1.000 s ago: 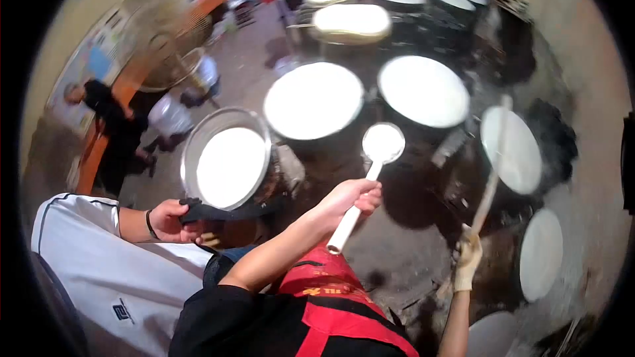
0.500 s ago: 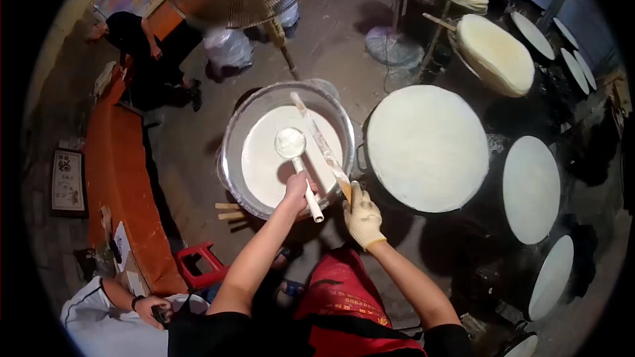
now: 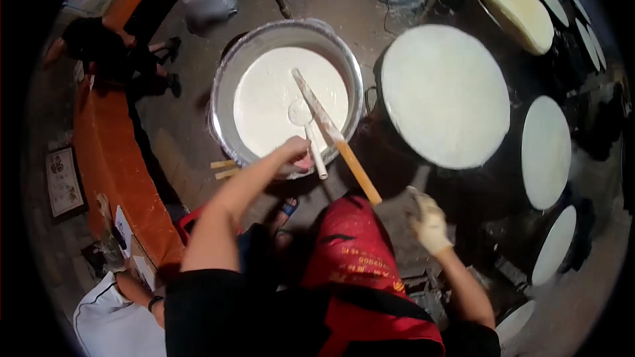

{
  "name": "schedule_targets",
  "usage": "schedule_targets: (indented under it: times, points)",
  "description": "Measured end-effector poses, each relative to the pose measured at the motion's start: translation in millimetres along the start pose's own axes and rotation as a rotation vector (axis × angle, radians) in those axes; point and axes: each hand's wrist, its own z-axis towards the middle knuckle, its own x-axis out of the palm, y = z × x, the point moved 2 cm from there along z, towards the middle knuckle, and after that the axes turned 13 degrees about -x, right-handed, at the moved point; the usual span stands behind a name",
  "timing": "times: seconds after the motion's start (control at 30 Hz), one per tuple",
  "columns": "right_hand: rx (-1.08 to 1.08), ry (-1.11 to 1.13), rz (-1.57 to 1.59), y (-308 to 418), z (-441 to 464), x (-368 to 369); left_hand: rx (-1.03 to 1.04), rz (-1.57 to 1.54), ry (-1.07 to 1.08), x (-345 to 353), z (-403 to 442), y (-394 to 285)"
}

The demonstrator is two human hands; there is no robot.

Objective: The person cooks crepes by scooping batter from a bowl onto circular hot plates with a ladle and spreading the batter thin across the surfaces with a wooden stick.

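Observation:
My bare left hand (image 3: 299,151) is closed on the handle of a ladle (image 3: 316,152). Its round bowl sits at the surface of the white batter in the big metal pot (image 3: 219,86). A flat wooden spatula (image 3: 360,173) lies across the pot's right rim, with its batter-coated blade over the batter and its bare handle sticking out toward me. To the right of that handle, my gloved right hand (image 3: 430,223) is away from it, fingers apart and slightly blurred. Above this hand is a large round griddle (image 3: 446,96) covered with a pale layer.
Several pale round sheets (image 3: 546,152) stand along the right side. A stack of pale sheets (image 3: 516,6) is at the upper right. At left runs an orange-covered bench (image 3: 109,158), with a seated person (image 3: 112,46) beyond. Another person's arm (image 3: 139,291) shows at lower left.
My right hand has let go of the spatula and moved right, leaving it on the rim. The ladle bowl has lowered into the batter. The view has shifted, so the pot appears higher.

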Motion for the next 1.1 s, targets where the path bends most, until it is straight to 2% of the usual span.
schedule_targets:
  times: [0.03,0.07,0.1,0.13,0.17,0.23,0.27,0.3,0.37,0.43,0.53,0.57,0.67,0.7,0.83,0.9,0.97,1.03,1.1]
  points:
    - [0.143,-0.048,0.155,-9.3,-38.3,-11.7,0.108,0.195,0.02,-10.9,8.1,15.3]
    - [0.231,-0.005,0.093,-10.3,-80.1,-29.9,0.111,0.298,0.072,-22.2,-34.0,21.8]
    - [0.412,-0.084,0.424,-20.9,-133.6,-33.7,0.22,0.581,0.129,-37.1,-42.4,38.3]
    - [0.43,0.086,0.124,-34.1,-190.0,-37.0,0.033,0.944,0.096,-46.1,-100.2,37.5]
    - [0.491,0.151,-0.022,-23.4,-239.2,-44.7,0.245,1.158,0.218,-53.6,-144.8,44.6]
    - [0.626,0.315,0.169,9.4,-319.3,-45.7,0.145,1.112,0.389,-78.0,-158.2,105.8]
    - [0.699,0.442,0.284,21.8,-363.8,-40.7,-0.195,1.261,0.36,-64.5,-225.5,93.3]
    - [0.745,0.478,0.464,34.7,-403.1,-22.9,-0.258,1.205,0.464,-63.7,-235.3,116.6]
    - [0.791,0.365,0.917,68.9,-472.2,41.6,-0.39,1.15,0.607,-42.3,-286.2,117.5]
    - [0.856,0.255,1.138,101.1,-507.5,93.1,-0.397,1.132,0.68,-28.6,-303.9,142.0]
    - [1.004,0.07,1.13,126.0,-498.4,123.2,-0.476,1.087,0.771,-6.3,-315.9,164.3]
    - [1.026,0.001,1.116,129.9,-496.9,127.4,-0.524,1.163,0.756,0.7,-325.5,162.3]
    - [1.065,-0.202,1.075,138.1,-491.0,133.2,-0.473,1.288,0.452,23.2,-373.5,120.8]
    - [1.073,-0.269,1.064,140.6,-489.9,133.3,-0.16,1.438,0.427,10.1,-341.8,140.1]
    - [1.116,-0.582,1.037,147.9,-490.4,126.2,0.184,1.53,0.315,-28.2,-309.0,145.7]
    - [1.133,-0.774,1.024,153.2,-492.4,119.0,0.245,1.432,0.369,-31.3,-321.2,137.7]
    - [1.141,-0.978,1.002,160.6,-494.8,108.5,0.274,1.16,0.49,-25.4,-342.4,132.2]
    - [1.121,-1.188,0.974,170.6,-498.1,96.7,0.289,0.7,0.631,-13.0,-364.4,130.9]
    - [1.073,-1.391,0.932,182.0,-504.1,84.4,0.377,0.14,0.664,13.2,-386.8,140.8]
